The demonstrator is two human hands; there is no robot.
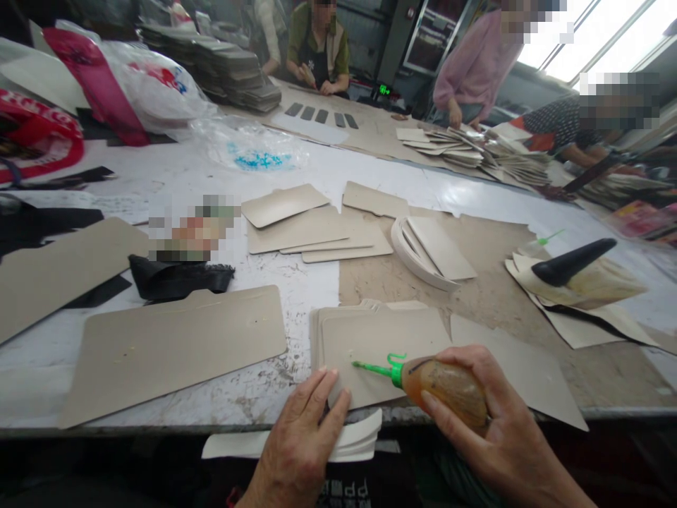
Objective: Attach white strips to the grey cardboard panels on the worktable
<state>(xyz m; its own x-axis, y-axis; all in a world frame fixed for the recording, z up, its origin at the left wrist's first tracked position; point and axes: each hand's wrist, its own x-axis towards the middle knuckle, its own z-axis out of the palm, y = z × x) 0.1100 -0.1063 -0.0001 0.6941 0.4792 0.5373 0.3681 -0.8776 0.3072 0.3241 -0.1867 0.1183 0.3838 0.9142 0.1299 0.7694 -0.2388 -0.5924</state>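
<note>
My left hand [302,434] rests with its fingers stretched over the near left corner of a stack of beige panels [386,335]. White curved strips [360,436] pass behind this hand just below the table edge; whether it touches them is hidden. My right hand [491,416] is wrapped round a squeeze bottle [447,388] of amber liquid, tilted on its side. Its green nozzle [375,368] points left, with the tip low over the top panel, near a small pale mark. Whether the tip touches the panel, I cannot tell.
A large beige panel [180,346] lies at left, another [508,360] at right. Several smaller panels [296,229] and bent white strips [423,261] are behind. A black-handled tool [574,262] rests at right. Plastic bags [148,85] and co-workers [320,49] are farther back.
</note>
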